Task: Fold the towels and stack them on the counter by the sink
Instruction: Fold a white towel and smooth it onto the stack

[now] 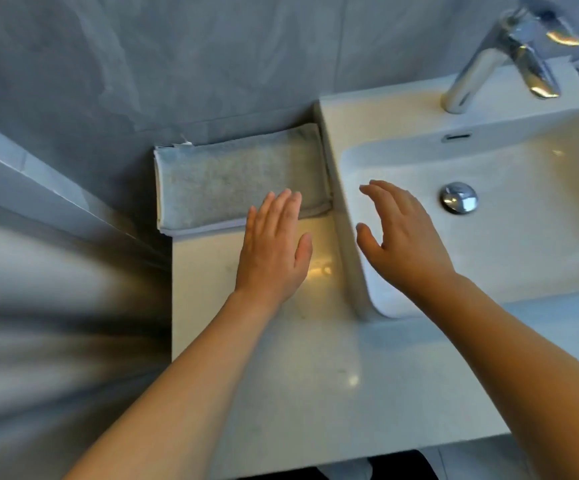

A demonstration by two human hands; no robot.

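Against the tiled wall, at about ten o'clock from the person's hands, a folded grey towel (236, 183) lies flat on the pale counter (281, 358), its right edge just beside the raised side of the sink (329, 140). It looks soft, light and limp, likely to sag or unfold if lifted by one corner, so I would judge it best taken at both short ends or slid with flat palms. Layered edges show along its near side and left end, yet whether this is one towel or several stacked I cannot tell. The left hand (274, 251) is flat and spread, grasping nothing, its fingertips over the towel's near right corner; whether they touch the cloth is unclear. The right hand (402, 240), at three o'clock from the left, is loosely curved and empty above the sink's rim. A chrome drain plug (459, 197) sits in the basin and a tap (509, 57) stands at one o'clock, partly cut off by the frame. Everything left of the counter is blurred.
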